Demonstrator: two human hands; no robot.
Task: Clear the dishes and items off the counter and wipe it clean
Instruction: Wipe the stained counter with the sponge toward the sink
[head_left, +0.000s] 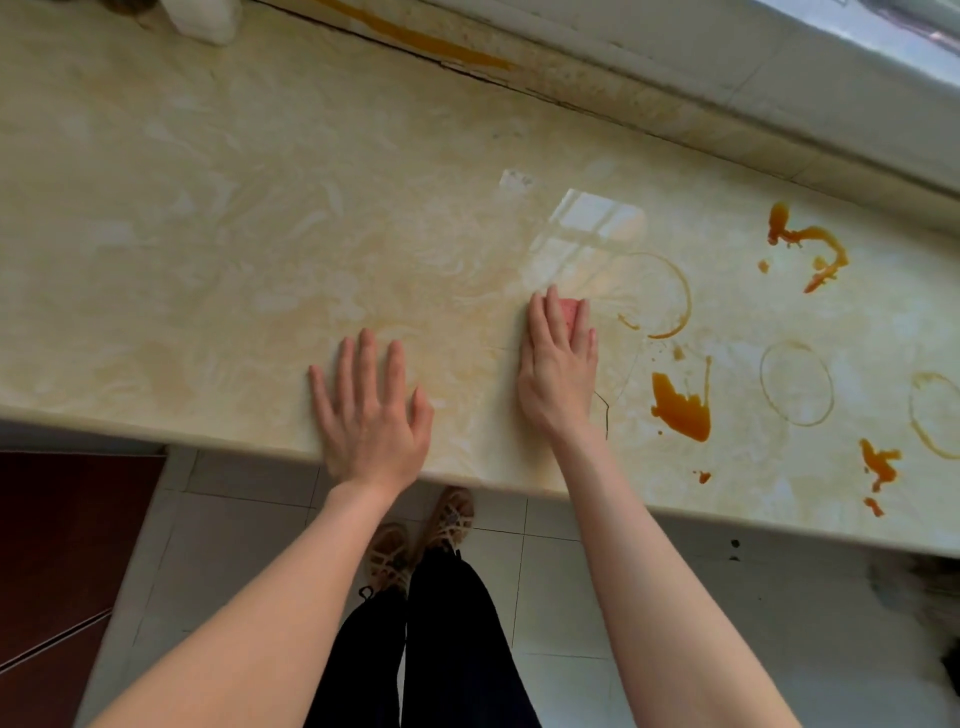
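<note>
Counter (208, 218): cream marble-look, front edge nr person.
Left hand (370, 415): flat on counter by front edge, fingers spread, holds nothing.
Right hand (558, 364): fingers extended, pressing pink sponge (570, 312) onto counter, just left of ring stain (657, 296).
Orange spills (680, 408): right of sponge, unwiped.
White container (200, 18): far left, partly out of view.
</note>
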